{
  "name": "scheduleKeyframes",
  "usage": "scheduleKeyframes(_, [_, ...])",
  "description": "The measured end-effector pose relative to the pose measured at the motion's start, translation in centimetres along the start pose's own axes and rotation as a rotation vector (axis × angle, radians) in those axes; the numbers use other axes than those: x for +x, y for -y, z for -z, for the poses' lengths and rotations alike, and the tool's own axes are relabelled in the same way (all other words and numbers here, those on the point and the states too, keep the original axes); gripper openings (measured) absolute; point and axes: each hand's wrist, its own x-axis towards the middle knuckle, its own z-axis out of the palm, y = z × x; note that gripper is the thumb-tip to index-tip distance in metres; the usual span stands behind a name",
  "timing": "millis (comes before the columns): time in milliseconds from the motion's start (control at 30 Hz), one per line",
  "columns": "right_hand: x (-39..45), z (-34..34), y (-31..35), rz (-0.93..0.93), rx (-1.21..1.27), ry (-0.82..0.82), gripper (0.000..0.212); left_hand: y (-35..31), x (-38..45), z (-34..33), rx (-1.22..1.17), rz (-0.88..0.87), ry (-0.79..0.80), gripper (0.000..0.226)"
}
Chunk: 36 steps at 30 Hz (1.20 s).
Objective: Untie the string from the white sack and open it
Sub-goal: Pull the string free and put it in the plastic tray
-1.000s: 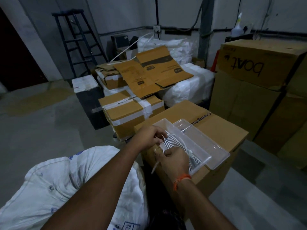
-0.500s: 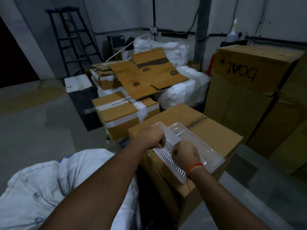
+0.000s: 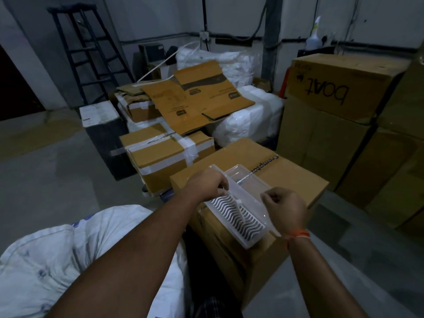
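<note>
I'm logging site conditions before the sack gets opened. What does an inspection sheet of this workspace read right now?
Surface: closed cardboard box serves as the bench; concrete floor around it.
Job's things: white sack lies lower left, untouched; its string not visible.
Clutter: clear plastic tray with ribbed white insert on the box.
Hands: left hand pinches a thin white strip over the tray; right hand loosely curled beside it, contents unclear.
Cables: wires run along the back wall.
Surroundings: stepladder, taped boxes, stacked cartons, spray bottle.
</note>
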Motion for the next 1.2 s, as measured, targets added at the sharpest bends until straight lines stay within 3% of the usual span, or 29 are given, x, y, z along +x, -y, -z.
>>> scheduleKeyframes(100, [0.8, 1.3, -3.3, -0.282, 0.090, -0.128, 0.012, -0.9, 0.0, 0.1, -0.046, -0.001, -0.051, 0.025])
scheduleKeyframes(233, [1.3, 1.2, -7.3, -0.545, 0.210, -0.172, 0.017, -1.9, -0.2, 0.4, -0.102, 0.013, -0.089, 0.027])
scheduleKeyframes(533, [2.1, 0.8, -8.4, -0.661, 0.323, -0.267, 0.029, -2.3, -0.2, 0.9, -0.190, 0.056, -0.164, 0.027])
scheduleKeyframes(767, [2.0, 2.0, -6.9, -0.385, 0.487, -0.305, 0.035, -2.6, 0.3, 1.1, -0.536, 0.229, -0.380, 0.027])
scheduleKeyframes(900, [0.3, 3.0, -4.1, -0.081, 0.312, -0.317, 0.014, -3.0, 1.0, 1.3, -0.794, 0.355, -0.420, 0.026])
scheduleKeyframes(1100, [-2.8, 3.3, -2.2, 0.356, 0.116, -0.401, 0.009, -3.5, 0.8, 1.9, -1.271, 0.530, -0.446, 0.048])
scheduleKeyframes(1200, [-4.0, 3.2, -1.8, 0.481, 0.080, -0.433, 0.012, -3.1, 0.4, 1.9, -1.273, 0.585, -0.493, 0.050])
